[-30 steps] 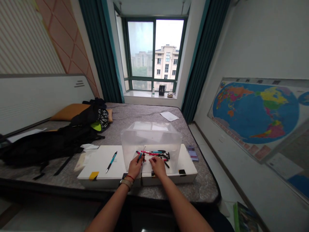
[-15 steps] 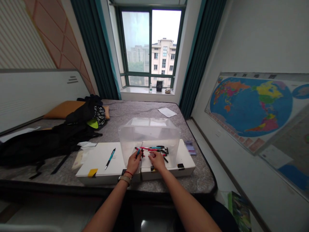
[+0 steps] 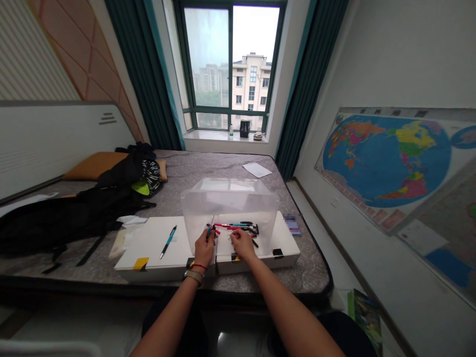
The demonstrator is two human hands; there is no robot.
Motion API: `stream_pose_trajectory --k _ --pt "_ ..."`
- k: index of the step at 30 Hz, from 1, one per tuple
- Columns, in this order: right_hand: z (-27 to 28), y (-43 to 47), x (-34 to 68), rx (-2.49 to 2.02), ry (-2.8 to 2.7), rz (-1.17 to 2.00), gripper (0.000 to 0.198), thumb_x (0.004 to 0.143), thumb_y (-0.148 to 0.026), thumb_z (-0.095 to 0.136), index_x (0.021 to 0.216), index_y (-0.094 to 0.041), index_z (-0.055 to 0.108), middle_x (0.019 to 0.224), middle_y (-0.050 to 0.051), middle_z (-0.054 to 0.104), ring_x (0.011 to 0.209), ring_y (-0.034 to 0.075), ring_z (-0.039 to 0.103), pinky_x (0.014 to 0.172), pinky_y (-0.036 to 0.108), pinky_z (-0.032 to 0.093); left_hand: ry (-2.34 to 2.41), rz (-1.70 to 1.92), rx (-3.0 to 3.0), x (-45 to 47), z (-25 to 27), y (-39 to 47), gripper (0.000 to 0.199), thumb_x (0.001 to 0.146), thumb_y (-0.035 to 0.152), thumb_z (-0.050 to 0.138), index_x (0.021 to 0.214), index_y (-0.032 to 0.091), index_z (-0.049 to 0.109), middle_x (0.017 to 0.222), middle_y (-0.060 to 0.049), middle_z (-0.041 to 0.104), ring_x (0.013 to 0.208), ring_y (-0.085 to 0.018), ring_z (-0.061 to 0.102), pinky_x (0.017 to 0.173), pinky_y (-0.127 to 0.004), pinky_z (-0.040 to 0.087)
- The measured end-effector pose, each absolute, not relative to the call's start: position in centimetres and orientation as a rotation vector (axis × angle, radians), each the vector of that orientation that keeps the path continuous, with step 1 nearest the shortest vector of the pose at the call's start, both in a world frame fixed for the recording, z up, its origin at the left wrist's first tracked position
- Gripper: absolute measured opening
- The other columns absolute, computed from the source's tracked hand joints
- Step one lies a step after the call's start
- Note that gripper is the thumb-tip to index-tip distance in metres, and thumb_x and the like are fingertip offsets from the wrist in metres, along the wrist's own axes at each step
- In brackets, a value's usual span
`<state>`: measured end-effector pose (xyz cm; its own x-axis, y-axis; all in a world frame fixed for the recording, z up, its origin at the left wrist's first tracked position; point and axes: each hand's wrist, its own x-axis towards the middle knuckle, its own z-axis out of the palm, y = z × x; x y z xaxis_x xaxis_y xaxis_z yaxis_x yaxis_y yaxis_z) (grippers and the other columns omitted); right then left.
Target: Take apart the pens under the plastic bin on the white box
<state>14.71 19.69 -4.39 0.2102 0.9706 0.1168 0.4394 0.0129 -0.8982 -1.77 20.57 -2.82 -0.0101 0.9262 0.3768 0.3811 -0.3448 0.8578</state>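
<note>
My left hand [image 3: 204,249] is closed around a teal-and-black pen piece [image 3: 208,232], with other dark and thin parts sticking up from the fingers. My right hand [image 3: 242,245] has its fingertips pinched together just to the right; whatever thin thing may be in them is too small to make out. Both hands are at the open front of a clear plastic bin [image 3: 230,199] tipped on its side. Behind the fingers, a pile of pens and pen parts [image 3: 243,227] in red, teal and black lies inside. A complete teal-and-black pen [image 3: 168,242] lies to the left.
Two white boxes [image 3: 143,248] sit side by side on a grey mattress [image 3: 178,171], under the bin. Black bags and clothing [image 3: 82,213] lie at the left. A white paper [image 3: 257,170] rests behind the bin, and a purple packet [image 3: 292,224] lies at the right.
My left hand has shifted slightly and turned, and the parts in it are held closer together. The right hand stays pinched nearby. The whole view has tilted a little.
</note>
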Motion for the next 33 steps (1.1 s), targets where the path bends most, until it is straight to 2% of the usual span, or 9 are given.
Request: stream_pose_trajectory --k 8,18,24,28,33 --pt "-4.3 19.4 14.6 -1.61 -1.382 0.716 0.018 0.082 -0.028 0.05 0.084 -0.016 0.064 0.066 0.001 0.065 0.052 0.011 0.058 0.048 0.018 0.04 1.399 1.307 1.865 -1.6 -2.8 20.4 0.029 0.09 0.04 0.041 0.084 0.019 0.059 0.061 0.002 0.058 0.056 -0.013 0.055 0.059 -0.023 0.041" --pt "-3.1 19.2 14.3 -1.739 -1.567 0.55 0.016 0.081 -0.024 0.052 0.084 -0.017 0.067 0.076 0.004 0.069 0.071 0.014 0.062 0.066 0.02 0.043 1.427 1.327 1.907 -1.5 -3.0 20.5 0.025 0.091 0.036 0.041 0.089 0.019 0.059 0.074 -0.001 0.064 0.067 -0.015 0.06 0.06 -0.023 0.041" --pt "-0.9 21.6 14.6 -1.735 -1.659 0.676 0.02 0.084 -0.023 0.051 0.097 -0.016 0.065 0.073 0.002 0.068 0.053 0.011 0.059 0.057 0.02 0.043 1.436 1.385 1.921 -1.4 -3.2 20.5 0.024 0.091 0.033 0.041 0.093 0.019 0.06 0.076 -0.002 0.064 0.069 -0.015 0.06 0.063 -0.024 0.042" --pt "1.4 24.5 14.5 -1.765 -1.96 0.374 0.014 0.08 -0.02 0.059 0.09 -0.017 0.068 0.086 0.006 0.068 0.082 0.016 0.062 0.077 0.024 0.043 1.413 1.412 1.927 -1.5 -3.1 20.5 0.022 0.091 0.029 0.042 0.094 0.019 0.061 0.079 -0.004 0.065 0.073 -0.016 0.061 0.065 -0.025 0.044" --pt "2.9 26.8 13.0 -1.842 -2.443 0.238 0.018 0.079 -0.027 0.063 0.094 -0.018 0.07 0.102 0.011 0.066 0.095 0.021 0.062 0.08 0.026 0.044 1.395 1.418 1.918 -1.6 -3.1 20.5 0.022 0.091 0.027 0.041 0.096 0.019 0.061 0.083 -0.005 0.066 0.077 -0.017 0.061 0.068 -0.026 0.045"
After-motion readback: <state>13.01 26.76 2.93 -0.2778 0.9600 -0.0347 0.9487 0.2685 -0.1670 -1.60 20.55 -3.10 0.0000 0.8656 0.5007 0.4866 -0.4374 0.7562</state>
